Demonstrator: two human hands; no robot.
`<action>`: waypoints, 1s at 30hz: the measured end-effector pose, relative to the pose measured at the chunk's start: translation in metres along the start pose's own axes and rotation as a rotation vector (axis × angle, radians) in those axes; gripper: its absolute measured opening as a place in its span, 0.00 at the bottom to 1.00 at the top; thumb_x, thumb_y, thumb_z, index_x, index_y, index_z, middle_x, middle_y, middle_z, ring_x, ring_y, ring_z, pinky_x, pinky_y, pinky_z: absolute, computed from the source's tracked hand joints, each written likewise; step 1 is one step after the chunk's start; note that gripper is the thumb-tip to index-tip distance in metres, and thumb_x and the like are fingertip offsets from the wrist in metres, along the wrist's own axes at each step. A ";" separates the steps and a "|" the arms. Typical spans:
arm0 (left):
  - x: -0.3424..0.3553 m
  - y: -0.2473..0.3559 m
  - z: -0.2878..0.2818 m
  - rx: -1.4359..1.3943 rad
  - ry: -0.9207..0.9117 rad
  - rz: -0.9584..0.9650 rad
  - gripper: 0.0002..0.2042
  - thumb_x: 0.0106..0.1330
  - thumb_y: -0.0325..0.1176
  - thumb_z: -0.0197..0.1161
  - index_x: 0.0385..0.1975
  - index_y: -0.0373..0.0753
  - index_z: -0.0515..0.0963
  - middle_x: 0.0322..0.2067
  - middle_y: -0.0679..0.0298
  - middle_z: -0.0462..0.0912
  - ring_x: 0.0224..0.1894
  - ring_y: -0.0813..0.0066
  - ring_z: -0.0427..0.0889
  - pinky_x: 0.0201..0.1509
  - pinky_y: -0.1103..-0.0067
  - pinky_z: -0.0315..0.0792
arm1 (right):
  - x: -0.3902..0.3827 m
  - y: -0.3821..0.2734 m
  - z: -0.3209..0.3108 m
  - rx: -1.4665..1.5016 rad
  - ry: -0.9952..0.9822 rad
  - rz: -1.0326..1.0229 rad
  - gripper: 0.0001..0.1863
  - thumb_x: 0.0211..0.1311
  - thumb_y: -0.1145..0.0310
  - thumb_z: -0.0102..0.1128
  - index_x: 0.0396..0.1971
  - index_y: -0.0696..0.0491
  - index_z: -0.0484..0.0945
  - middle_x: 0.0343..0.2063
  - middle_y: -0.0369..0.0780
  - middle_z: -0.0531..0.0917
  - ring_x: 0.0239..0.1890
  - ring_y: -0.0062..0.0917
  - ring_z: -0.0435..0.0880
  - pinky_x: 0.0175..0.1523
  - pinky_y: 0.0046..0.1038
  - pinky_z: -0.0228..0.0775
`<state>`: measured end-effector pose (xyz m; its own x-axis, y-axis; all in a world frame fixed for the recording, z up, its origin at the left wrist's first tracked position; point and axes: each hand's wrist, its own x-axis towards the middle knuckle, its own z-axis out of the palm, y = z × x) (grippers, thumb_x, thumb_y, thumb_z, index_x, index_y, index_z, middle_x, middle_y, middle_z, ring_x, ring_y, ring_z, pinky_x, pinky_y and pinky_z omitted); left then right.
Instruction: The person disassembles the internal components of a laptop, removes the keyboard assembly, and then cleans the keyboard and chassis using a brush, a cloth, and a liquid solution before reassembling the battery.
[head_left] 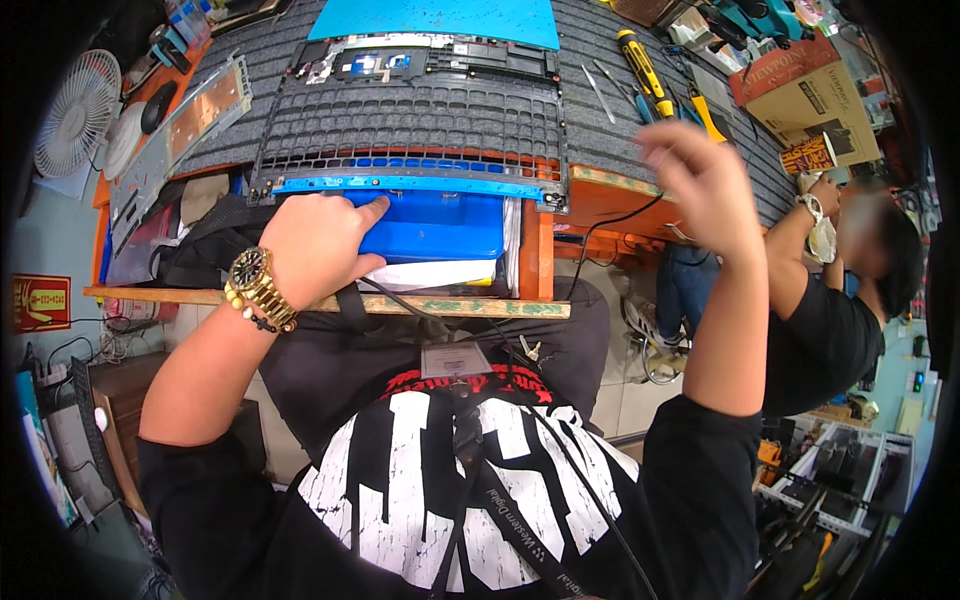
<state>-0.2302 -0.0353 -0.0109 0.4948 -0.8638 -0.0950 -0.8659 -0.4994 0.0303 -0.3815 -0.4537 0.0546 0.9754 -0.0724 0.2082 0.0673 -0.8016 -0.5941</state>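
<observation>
A black laptop chassis (410,120) with an empty keyboard grid lies on the ribbed grey mat, and a blue strip (340,184) runs along its near edge. My left hand (318,238) is at that edge, index finger stretched out just below the strip and thumb apart; its other fingers are partly hidden. No object shows in it. My right hand (705,185) is raised over the right side of the bench, slightly blurred, fingers loosely extended with nothing visible in them. Beyond its fingers lie a yellow and black screwdriver (645,72) and metal tweezers (598,92).
An open drawer below the chassis holds a blue box (430,225) and black straps. A bare metal panel (180,150) leans at the left near a white fan (78,112). On the right are a cardboard box (805,100) and another person (830,330) seated close by.
</observation>
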 end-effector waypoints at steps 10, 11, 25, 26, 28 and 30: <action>-0.003 -0.001 0.004 0.002 -0.009 -0.083 0.34 0.58 0.47 0.83 0.67 0.44 0.87 0.34 0.51 0.91 0.38 0.50 0.92 0.44 0.60 0.85 | -0.016 -0.069 0.103 -0.502 -0.700 -0.124 0.19 0.60 0.76 0.64 0.51 0.55 0.91 0.61 0.43 0.89 0.53 0.46 0.92 0.57 0.46 0.85; -0.004 -0.001 0.004 -0.001 0.001 -0.090 0.35 0.58 0.47 0.83 0.67 0.44 0.87 0.34 0.51 0.91 0.38 0.50 0.92 0.44 0.60 0.85 | -0.014 -0.067 0.106 -0.515 -0.692 -0.155 0.18 0.60 0.75 0.65 0.50 0.54 0.91 0.62 0.42 0.89 0.53 0.45 0.92 0.56 0.46 0.86; -0.008 -0.002 0.011 -0.073 0.022 -0.110 0.34 0.59 0.46 0.82 0.68 0.44 0.86 0.36 0.49 0.91 0.39 0.48 0.92 0.44 0.59 0.85 | -0.005 -0.077 0.109 -0.740 -0.762 -0.185 0.18 0.59 0.71 0.70 0.50 0.49 0.90 0.67 0.42 0.86 0.48 0.40 0.95 0.48 0.43 0.87; -0.009 -0.003 0.011 -0.078 0.020 -0.117 0.34 0.59 0.46 0.82 0.68 0.44 0.86 0.36 0.48 0.91 0.39 0.48 0.92 0.45 0.59 0.85 | -0.005 -0.077 0.110 -0.754 -0.746 -0.200 0.18 0.60 0.71 0.68 0.51 0.49 0.90 0.66 0.42 0.86 0.48 0.40 0.94 0.48 0.44 0.87; -0.009 -0.003 0.011 -0.081 0.031 -0.103 0.33 0.60 0.46 0.82 0.68 0.44 0.86 0.36 0.49 0.91 0.39 0.49 0.93 0.45 0.59 0.86 | -0.005 -0.078 0.112 -0.767 -0.750 -0.199 0.19 0.61 0.70 0.66 0.53 0.50 0.89 0.66 0.42 0.86 0.47 0.41 0.94 0.49 0.44 0.87; -0.009 -0.002 0.010 -0.085 0.028 -0.110 0.33 0.61 0.46 0.82 0.68 0.45 0.86 0.35 0.49 0.92 0.40 0.50 0.93 0.45 0.60 0.86 | -0.004 -0.081 0.113 -0.750 -0.755 -0.183 0.17 0.67 0.67 0.60 0.52 0.51 0.89 0.60 0.43 0.88 0.47 0.42 0.94 0.50 0.46 0.87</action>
<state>-0.2334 -0.0256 -0.0202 0.5893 -0.8045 -0.0741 -0.7975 -0.5940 0.1057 -0.3667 -0.3215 0.0140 0.8582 0.2645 -0.4398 0.3298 -0.9408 0.0778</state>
